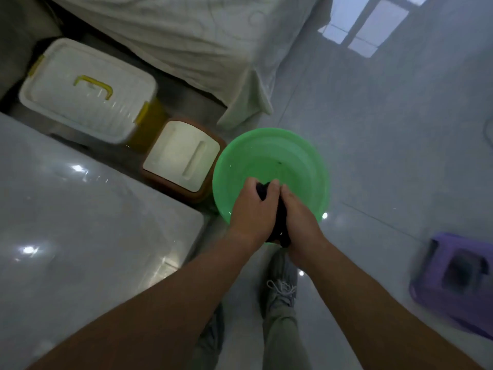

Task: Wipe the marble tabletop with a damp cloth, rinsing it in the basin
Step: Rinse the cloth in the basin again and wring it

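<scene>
- Gripping the dark cloth at centre frame, our left hand and right hand are both curled round it, close side by side.
- We note the cloth is held over the near rim of the green basin, which stands on the pale floor.
- The marble tabletop fills the lower left of the frame, glossy with light spots.
- In the upper left sits a white lidded box with a yellow handle, and at the right edge a purple stool.
</scene>
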Available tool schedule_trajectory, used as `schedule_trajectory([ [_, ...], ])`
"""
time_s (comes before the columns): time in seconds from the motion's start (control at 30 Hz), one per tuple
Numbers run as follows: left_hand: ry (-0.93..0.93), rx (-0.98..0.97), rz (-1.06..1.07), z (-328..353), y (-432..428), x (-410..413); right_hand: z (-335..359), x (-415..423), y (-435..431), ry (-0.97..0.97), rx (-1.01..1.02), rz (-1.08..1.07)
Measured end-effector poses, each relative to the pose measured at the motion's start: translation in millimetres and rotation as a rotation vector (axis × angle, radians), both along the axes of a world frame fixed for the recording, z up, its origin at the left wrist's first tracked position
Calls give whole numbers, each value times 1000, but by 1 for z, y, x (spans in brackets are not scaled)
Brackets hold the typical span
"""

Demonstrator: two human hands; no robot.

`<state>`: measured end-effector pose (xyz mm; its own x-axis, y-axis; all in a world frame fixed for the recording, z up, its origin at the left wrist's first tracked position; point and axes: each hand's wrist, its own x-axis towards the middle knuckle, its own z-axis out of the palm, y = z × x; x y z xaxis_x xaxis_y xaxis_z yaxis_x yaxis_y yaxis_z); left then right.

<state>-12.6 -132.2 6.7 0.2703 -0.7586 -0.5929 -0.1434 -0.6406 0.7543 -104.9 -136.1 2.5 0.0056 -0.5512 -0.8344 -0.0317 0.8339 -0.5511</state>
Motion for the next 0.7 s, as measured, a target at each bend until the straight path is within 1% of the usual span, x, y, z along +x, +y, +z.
schedule_trajectory([
  [0.07,-140,-20,-17,-24,-12,-8,-18,-5,-20,-7,58,-5],
  [0.13,-184,-32,34,-45,-25,-16,-34,-10,-39,19,53,-4],
  [0.23,-181,-10,62,-70,-42,-31,-61,-16,-61,99,-24,64],
  [0.33,-171,41,85,-92,-55,-42,-83,-21,-76,114,-124,138],
  [0.4,-159,82,118,-106,-60,-46,-97,-24,-84,127,-153,194],
  [0.5,-142,110,144,-124,-65,-49,-118,-25,-90,131,-160,228],
  [0.7,-174,155,114,-150,-69,-39,-145,-18,-93,67,-109,212],
])
